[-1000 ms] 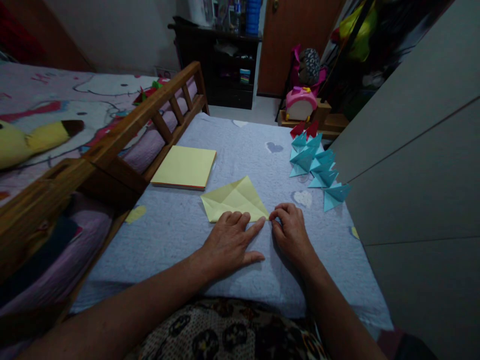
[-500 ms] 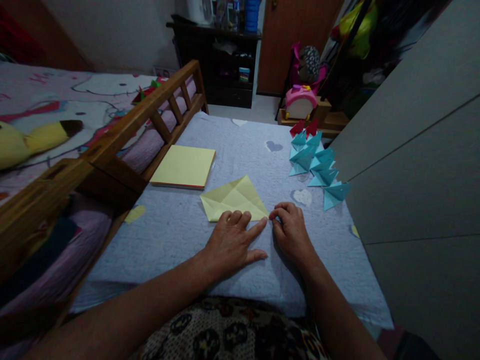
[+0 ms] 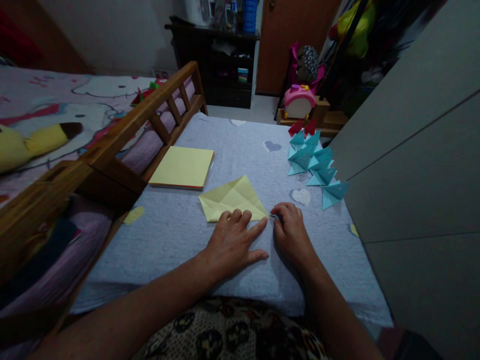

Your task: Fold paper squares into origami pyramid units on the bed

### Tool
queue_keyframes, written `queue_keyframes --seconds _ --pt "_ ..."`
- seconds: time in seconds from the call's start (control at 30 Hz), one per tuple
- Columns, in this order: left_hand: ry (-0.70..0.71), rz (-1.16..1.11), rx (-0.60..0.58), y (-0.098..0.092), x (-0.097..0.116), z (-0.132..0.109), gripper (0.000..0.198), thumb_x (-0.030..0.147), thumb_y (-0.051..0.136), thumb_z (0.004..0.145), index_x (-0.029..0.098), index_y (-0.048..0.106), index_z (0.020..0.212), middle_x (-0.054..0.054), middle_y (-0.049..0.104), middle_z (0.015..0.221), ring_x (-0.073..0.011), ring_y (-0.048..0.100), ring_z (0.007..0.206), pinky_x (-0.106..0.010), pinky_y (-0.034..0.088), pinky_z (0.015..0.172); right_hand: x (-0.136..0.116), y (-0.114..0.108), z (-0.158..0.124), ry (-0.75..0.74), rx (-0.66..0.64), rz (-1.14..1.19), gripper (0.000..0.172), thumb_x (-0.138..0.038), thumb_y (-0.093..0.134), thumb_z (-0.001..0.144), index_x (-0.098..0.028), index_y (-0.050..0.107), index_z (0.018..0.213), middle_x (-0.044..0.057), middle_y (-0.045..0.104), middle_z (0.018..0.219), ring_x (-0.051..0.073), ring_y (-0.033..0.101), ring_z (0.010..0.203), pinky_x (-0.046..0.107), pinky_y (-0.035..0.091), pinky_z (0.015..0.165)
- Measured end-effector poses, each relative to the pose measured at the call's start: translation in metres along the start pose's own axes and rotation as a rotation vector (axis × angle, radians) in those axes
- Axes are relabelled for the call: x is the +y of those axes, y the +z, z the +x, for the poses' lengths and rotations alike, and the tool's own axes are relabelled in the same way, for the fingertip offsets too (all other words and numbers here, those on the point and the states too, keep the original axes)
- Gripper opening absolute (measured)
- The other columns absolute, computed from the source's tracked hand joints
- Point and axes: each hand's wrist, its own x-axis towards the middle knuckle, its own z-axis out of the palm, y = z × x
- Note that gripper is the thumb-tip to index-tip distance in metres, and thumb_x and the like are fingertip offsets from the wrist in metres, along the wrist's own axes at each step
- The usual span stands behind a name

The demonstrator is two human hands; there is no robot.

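Note:
A folded yellow paper (image 3: 232,197) lies on the pale blue bedcover (image 3: 240,150) in front of me. My left hand (image 3: 234,242) rests flat on its near edge, fingers stretched out and pressing it down. My right hand (image 3: 290,232) sits just to the right, fingers curled, pinching the paper's right-hand tip.
A stack of yellow square sheets (image 3: 182,167) lies at the left by a wooden bed rail (image 3: 150,112). Several folded blue paper pieces (image 3: 315,162) with two red ones (image 3: 302,127) lie at the right, next to a grey cabinet (image 3: 412,150). Toys stand beyond the bed's far end.

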Motion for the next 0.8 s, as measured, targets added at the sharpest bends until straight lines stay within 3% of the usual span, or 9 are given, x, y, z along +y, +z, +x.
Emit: queue_keyframes --seconds 0.8 --pt "-0.002 -0.003 -0.002 -0.0002 0.0014 -0.0004 0.078 0.075 0.054 0.087 0.033 0.039 0.151 -0.011 0.054 0.125 -0.0325 0.045 0.108 -0.046 0.034 0.093 -0.0013 0.0022 -0.0017 -0.029 0.010 -0.025 0.026 -0.003 0.047 0.081 -0.021 0.062 0.094 0.011 0.058 0.108 0.028 0.050 0.108 0.049 0.043 0.097"
